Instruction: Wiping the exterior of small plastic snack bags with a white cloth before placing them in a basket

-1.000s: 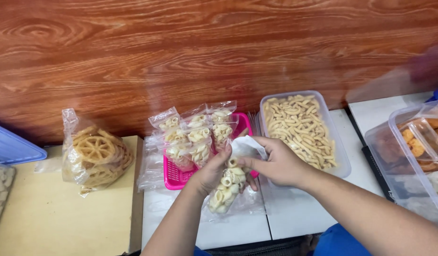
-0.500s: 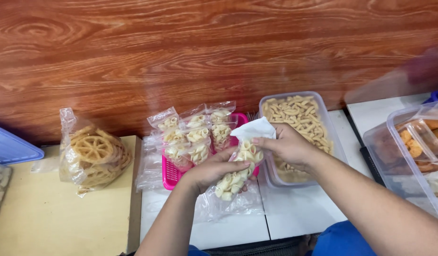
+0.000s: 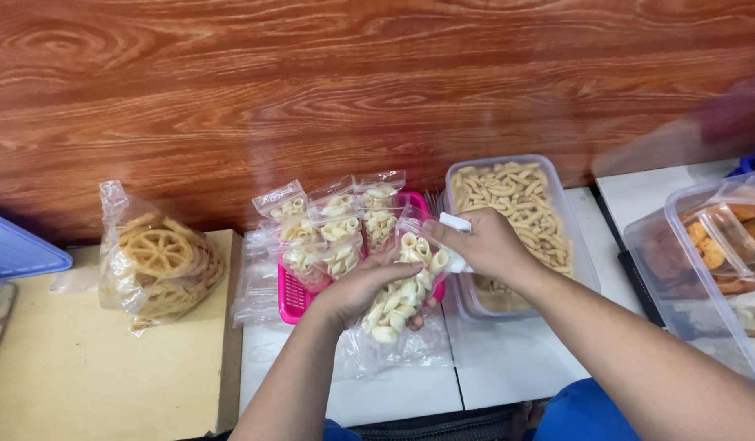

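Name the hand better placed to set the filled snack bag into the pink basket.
Probably the left hand: it cradles the snack bag right beside the pink basket, while the right hand pinches only the bag's top.

A reddish-brown swirling grain is shown on the wooden wall panel (image 3: 312, 90). Pale cream shell-shaped crackers (image 3: 402, 286) are seen; the slotted plastic basket (image 3: 291, 298) is coloured hot pink.

Single head view, looking steeply down, close over table (image 3: 394, 392), facing wood-grain wall (image 3: 312, 82)

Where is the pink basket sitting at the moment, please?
In the head view, the pink basket sits centre-left by the wood-grain wall, between the bag of wheel-shaped crackers and the clear tub of snacks.
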